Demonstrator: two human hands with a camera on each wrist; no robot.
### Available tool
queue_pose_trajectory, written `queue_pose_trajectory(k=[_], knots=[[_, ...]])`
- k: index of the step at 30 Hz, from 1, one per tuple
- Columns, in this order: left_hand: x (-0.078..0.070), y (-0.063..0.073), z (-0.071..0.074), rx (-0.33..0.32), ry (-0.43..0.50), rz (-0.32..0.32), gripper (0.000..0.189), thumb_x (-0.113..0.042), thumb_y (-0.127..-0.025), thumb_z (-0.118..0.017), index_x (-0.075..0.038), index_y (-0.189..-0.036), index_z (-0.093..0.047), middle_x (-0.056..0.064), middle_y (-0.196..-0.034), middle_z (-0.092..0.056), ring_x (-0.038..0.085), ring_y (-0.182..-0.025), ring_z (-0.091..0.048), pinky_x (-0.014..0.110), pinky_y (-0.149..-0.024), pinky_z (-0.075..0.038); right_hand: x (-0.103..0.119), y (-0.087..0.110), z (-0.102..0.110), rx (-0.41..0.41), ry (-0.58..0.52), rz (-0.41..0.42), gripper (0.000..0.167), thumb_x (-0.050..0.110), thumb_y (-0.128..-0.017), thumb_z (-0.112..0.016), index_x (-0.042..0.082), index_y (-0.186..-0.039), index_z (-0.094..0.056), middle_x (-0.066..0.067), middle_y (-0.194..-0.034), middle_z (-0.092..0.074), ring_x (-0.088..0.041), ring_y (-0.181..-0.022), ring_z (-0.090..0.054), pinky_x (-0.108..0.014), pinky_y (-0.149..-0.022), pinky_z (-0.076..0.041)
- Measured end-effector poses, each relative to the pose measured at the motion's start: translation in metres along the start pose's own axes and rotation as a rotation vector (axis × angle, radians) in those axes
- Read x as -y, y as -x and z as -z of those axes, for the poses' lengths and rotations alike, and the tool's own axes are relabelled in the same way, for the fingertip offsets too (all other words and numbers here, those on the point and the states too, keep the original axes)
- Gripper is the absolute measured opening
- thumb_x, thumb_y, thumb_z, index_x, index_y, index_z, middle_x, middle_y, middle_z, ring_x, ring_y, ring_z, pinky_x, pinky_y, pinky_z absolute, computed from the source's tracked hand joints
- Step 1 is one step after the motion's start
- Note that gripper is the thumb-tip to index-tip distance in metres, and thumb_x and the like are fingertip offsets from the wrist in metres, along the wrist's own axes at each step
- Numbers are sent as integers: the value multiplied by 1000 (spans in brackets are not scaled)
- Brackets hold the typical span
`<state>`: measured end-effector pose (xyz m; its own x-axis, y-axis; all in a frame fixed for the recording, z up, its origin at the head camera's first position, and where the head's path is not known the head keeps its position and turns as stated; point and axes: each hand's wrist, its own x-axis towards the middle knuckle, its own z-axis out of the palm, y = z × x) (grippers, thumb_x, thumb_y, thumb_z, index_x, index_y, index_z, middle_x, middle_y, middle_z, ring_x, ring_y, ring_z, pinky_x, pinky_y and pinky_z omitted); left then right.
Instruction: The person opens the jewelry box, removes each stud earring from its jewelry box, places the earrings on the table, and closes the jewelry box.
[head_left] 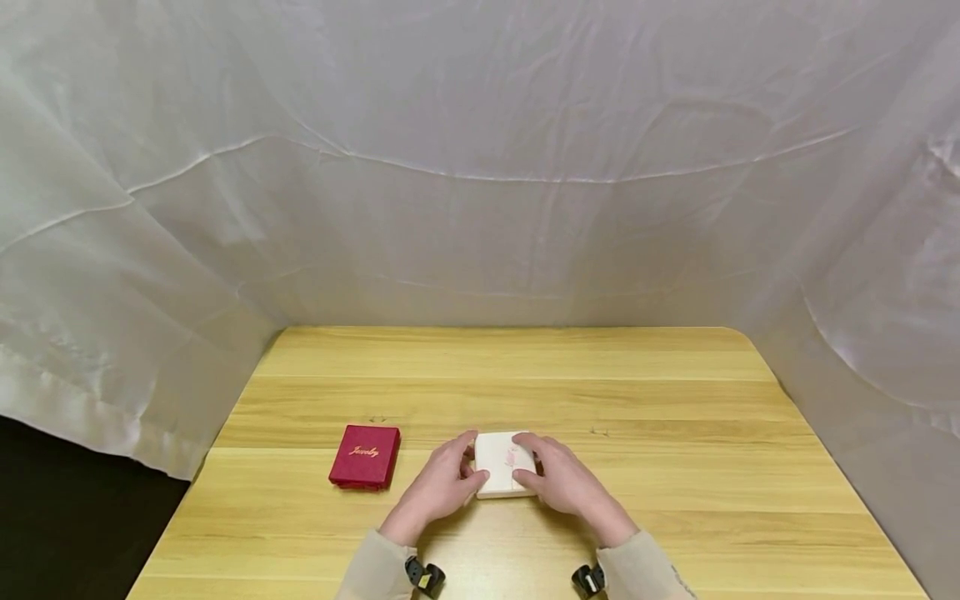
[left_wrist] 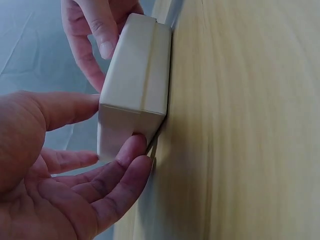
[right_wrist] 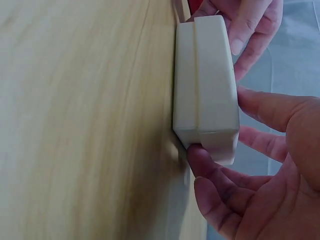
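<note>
A small white lidded box [head_left: 492,454] with a pink print on top sits on the wooden table between the two hands. My left hand [head_left: 444,479] holds its left side, thumb on the top edge and fingertips against the side wall. On the opposite side, my right hand [head_left: 561,475] grips the box in the same manner, thumb and a finger reaching over the top. Both wrist views show the white box [left_wrist: 132,65] with a thin seam between lid and base, the lid seated on it. The box's underside is hidden.
A red box [head_left: 365,457] with gold "Jewelry" lettering lies on the table [head_left: 675,425] left of the left hand. Pale cloth [head_left: 480,233] hangs behind the table and along both sides. A dark area [head_left: 67,517] shows beyond the table's left edge.
</note>
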<state>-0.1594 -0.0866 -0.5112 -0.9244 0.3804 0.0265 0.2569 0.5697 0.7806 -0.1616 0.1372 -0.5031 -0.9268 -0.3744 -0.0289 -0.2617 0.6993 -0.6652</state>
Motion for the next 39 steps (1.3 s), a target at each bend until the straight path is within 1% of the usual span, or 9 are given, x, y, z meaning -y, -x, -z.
queue_pose_trajectory(k=[4, 6, 11, 18, 21, 24, 28, 33, 39], knots=[[-6, -2, -3, 14, 8, -5, 63, -13, -90, -70, 10, -141, -41, 12, -108, -60, 8, -78, -54, 24, -68, -50, -2, 3, 6, -7, -15, -15, 49, 21, -90, -72, 7, -135, -56, -10, -118, -62, -23, -99, -58, -46, -86, -49], [-10, -3, -6, 28, 12, -4, 64, -13, -90, -69, 10, -142, -40, 12, -109, -60, 7, -78, -55, 24, -69, -50, -3, 6, 9, -12, -20, -29, 50, 20, -90, -72, 7, -135, -56, -9, -118, -62, -21, -97, -57, -45, -85, -50], [-21, -9, -16, 69, 2, -9, 64, -14, -91, -68, 7, -144, -40, 12, -112, -60, 6, -79, -54, 22, -69, -50, -10, 17, 20, -17, -49, -76, 51, 19, -89, -73, 7, -135, -56, -11, -125, -61, -23, -102, -59, -47, -88, -50], [-35, -19, -34, 106, 9, -32, 64, -13, -90, -69, 6, -144, -41, 13, -114, -60, 3, -78, -55, 20, -69, -50, -23, 30, 39, -9, -91, -144, 50, 16, -88, -74, 8, -134, -56, -4, -102, -62, -15, -83, -58, -35, -71, -51], [-40, -23, -43, 117, -3, -52, 62, -12, -89, -69, 6, -142, -42, 10, -109, -60, 2, -77, -55, 19, -69, -49, -28, 36, 47, -16, -97, -156, 50, 14, -87, -75, 7, -133, -56, -5, -101, -62, -15, -83, -58, -34, -69, -51], [-46, -26, -50, 131, -34, -68, 62, -11, -89, -70, 5, -142, -43, 4, -99, -59, 1, -76, -54, 20, -70, -48, -33, 41, 53, -28, -87, -168, 50, 13, -86, -75, 7, -132, -57, -7, -101, -62, -16, -82, -59, -35, -70, -51], [-53, -30, -59, 156, -69, -76, 62, -12, -89, -69, 4, -143, -42, -2, -90, -55, 1, -75, -51, 20, -72, -47, -39, 49, 59, -40, -75, -190, 50, 12, -85, -76, 7, -131, -56, -9, -103, -63, -17, -82, -61, -36, -70, -52], [-60, -35, -70, 172, -78, -82, 63, -13, -90, -69, 2, -145, -42, -4, -87, -52, 0, -73, -47, 18, -70, -44, -49, 56, 65, -46, -79, -208, 54, 15, -85, -76, 6, -133, -55, -11, -109, -63, -20, -85, -62, -37, -69, -52], [-66, -41, -79, 190, -105, -103, 62, -15, -92, -67, 1, -146, -42, -6, -88, -51, 1, -76, -46, 17, -71, -42, -58, 61, 72, -48, -79, -232, 54, 14, -87, -75, 6, -135, -53, -14, -110, -62, -23, -87, -62, -34, -64, -51]])
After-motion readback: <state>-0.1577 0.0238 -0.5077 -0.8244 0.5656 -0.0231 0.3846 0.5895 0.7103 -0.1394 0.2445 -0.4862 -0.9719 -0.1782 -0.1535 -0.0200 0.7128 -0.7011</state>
